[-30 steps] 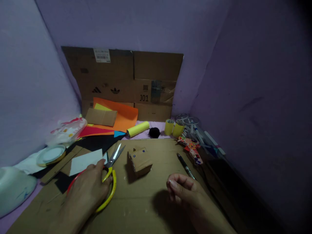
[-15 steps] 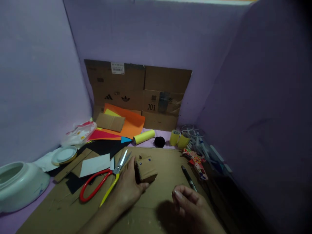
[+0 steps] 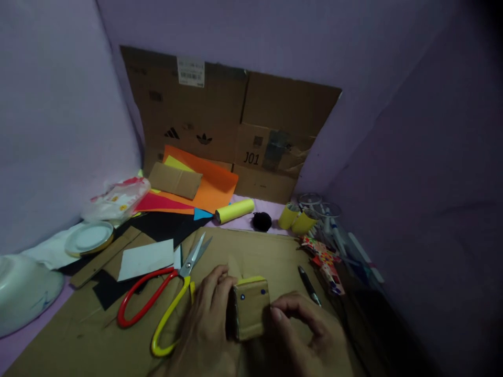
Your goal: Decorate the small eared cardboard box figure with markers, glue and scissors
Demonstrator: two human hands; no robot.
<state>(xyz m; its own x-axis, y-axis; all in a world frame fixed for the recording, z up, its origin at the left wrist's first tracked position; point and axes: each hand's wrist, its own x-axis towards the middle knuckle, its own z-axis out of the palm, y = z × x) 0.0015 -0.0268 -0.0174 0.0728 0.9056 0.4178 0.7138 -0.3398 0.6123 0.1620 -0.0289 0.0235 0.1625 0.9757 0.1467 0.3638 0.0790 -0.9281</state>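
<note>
My left hand [image 3: 210, 319] is closed around the left side of a small cardboard box [image 3: 252, 317]. Two dark blue dots mark its front face, the left one with a pale centre, and a yellow strip shows along its top edge. At the box's right edge is my right hand [image 3: 310, 330], thumb and forefinger pinched together; whatever they hold is too small to make out. Scissors [image 3: 187, 268] with one red and one yellow handle lie spread just left of my left hand. Beyond my right hand lies a black pen [image 3: 308, 284].
A cardboard sheet [image 3: 70, 335] covers the work surface. Yellow tubes [image 3: 234, 211] and a black yarn ball [image 3: 261, 221] sit at the back. White card [image 3: 146, 259], orange paper [image 3: 220, 183] and a white ceramic bowl [image 3: 27, 293] are leftward. Patterned scraps [image 3: 324, 259] lie right.
The cardboard box has come nearer and tipped up so its dotted face points at me. My right hand has moved in to its right edge. The camera view has tilted down.
</note>
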